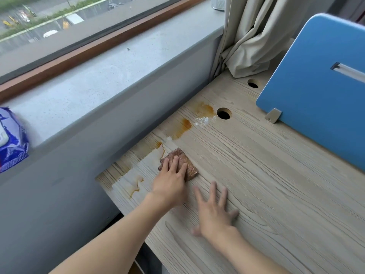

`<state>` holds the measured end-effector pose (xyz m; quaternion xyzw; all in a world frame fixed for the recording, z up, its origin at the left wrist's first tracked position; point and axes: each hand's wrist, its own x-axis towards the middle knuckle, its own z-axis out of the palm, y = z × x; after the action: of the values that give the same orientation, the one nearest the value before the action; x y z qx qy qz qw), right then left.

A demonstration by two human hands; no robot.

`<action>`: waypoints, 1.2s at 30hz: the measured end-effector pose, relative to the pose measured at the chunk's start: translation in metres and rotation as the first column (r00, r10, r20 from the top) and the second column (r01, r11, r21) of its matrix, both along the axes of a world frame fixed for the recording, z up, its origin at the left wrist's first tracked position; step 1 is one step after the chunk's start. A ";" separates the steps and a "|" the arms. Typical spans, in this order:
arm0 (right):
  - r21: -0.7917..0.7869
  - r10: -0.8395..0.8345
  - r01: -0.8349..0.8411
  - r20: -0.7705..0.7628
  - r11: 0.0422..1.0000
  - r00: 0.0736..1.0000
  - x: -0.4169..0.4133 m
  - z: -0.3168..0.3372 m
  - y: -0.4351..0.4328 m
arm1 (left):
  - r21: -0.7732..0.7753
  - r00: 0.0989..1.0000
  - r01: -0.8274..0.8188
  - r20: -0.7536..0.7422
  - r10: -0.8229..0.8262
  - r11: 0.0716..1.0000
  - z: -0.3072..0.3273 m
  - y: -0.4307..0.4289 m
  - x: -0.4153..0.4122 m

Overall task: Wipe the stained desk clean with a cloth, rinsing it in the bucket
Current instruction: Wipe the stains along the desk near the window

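The left hand (171, 182) presses its straight fingers flat on the brown cloth (190, 167), which lies on the desk (266, 184) near its left edge. The right hand (214, 212), fingers spread, lies flat on the desk just near-right of the cloth. Orange stains (185, 125) mark the wood farther away and to the cloth's left.

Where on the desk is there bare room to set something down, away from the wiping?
Bare desk lies between the right hand and the blue panel. Crowded along the window side: left hand on the cloth, stains, powder, cable hole.
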<state>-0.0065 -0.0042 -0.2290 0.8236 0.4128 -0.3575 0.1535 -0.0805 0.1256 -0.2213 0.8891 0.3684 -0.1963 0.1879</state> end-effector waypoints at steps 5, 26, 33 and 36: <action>-0.001 0.011 -0.011 0.031 1.000 0.999 -0.006 -0.001 0.000 | 0.001 0.999 0.042 -0.020 -0.042 0.999 0.000 -0.027 -0.028; 0.010 0.106 -0.107 0.064 0.994 0.992 -0.019 0.004 0.006 | 0.032 0.999 -0.029 0.026 0.029 0.999 -0.004 -0.032 -0.065; -0.016 0.102 -0.102 0.013 0.995 0.995 -0.050 0.001 0.009 | 0.021 0.994 -0.097 0.062 0.095 0.995 -0.007 -0.018 -0.080; -0.002 0.103 -0.103 0.031 0.995 0.994 -0.051 0.000 0.006 | 0.044 0.996 -0.084 0.043 0.082 0.996 -0.004 -0.031 -0.086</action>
<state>-0.0579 0.0021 -0.2292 0.8066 0.4522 -0.3362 0.1785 -0.1664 0.0950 -0.2255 0.8809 0.4054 -0.1614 0.1833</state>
